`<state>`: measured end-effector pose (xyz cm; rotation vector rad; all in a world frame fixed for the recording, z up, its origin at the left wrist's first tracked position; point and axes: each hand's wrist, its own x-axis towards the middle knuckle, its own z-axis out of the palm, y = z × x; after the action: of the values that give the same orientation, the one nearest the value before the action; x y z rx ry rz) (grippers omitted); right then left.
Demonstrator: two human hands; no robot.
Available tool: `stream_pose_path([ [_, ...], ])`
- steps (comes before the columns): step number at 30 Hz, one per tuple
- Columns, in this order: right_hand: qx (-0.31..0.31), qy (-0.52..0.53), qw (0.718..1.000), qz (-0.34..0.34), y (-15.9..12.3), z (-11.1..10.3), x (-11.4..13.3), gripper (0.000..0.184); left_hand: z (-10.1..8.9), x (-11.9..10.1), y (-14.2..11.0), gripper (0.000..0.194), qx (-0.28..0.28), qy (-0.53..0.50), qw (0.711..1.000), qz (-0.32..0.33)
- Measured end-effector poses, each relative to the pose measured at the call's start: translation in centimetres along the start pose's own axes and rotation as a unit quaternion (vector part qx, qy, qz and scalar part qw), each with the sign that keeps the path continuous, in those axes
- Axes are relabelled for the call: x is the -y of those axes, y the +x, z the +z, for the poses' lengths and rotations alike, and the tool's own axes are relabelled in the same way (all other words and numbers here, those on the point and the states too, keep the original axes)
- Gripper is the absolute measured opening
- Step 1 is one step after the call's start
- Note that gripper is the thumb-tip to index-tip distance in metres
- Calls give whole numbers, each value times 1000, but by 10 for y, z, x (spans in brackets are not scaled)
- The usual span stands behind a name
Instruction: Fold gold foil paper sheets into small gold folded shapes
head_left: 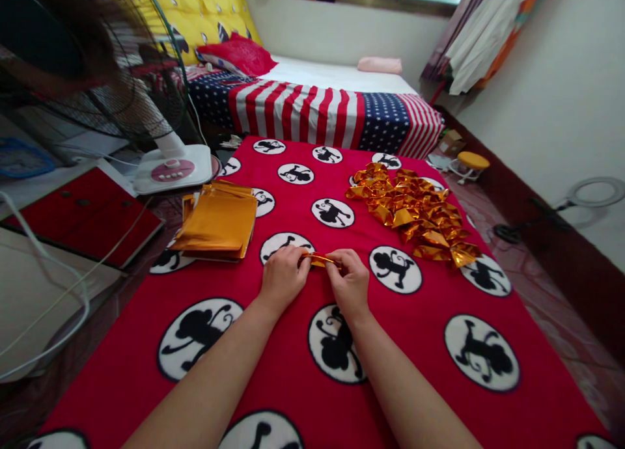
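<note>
Between my two hands, low over the red cloth, is a narrow rolled or folded strip of shiny gold foil paper [319,259]. My left hand [284,273] pinches its left end, and my right hand [350,278] grips the right end with thumb and fingers. Both ends of the strip are hidden by the fingers. To the left lies a stack of flat gold foil sheets [215,218], its edges slightly uneven. Over on the right, a heap of folded gold foil pieces [410,208] rests in rough rows on the cloth.
The red cloth [312,341] with monkey prints covers the table. A standing fan [170,166] and a red-topped cabinet [88,208] are at the left. Behind the table is a bed [312,110]. A yellow stool [472,161] and a ring light [593,192] stand at the right.
</note>
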<state>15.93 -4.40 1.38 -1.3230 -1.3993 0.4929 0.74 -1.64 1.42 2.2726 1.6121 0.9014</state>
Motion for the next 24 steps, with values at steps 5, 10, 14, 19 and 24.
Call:
stream_pose_path([
  [5, -8, -89, 996, 10, 0, 1, -5, 21, 2, 4, 0, 12, 4, 5, 1000, 3],
  [10, 36, -215, 976, 11, -1, 2, -5, 18, 3, 6, 0, 12, -1, 8, 1000, 3],
  [14, 42, -224, 974, 14, -2, 1, -4, 17, -2, 1, 0, 13, 3, 35, 999, -9],
  [19, 35, -204, 978, 6, -2, -1, -3, 19, -6, -5, 0, 12, 16, 113, 993, -30],
  [24, 36, -209, 977, 5, -2, 0, -5, 24, -7, -5, 0, 12, 30, 152, 988, -21],
])
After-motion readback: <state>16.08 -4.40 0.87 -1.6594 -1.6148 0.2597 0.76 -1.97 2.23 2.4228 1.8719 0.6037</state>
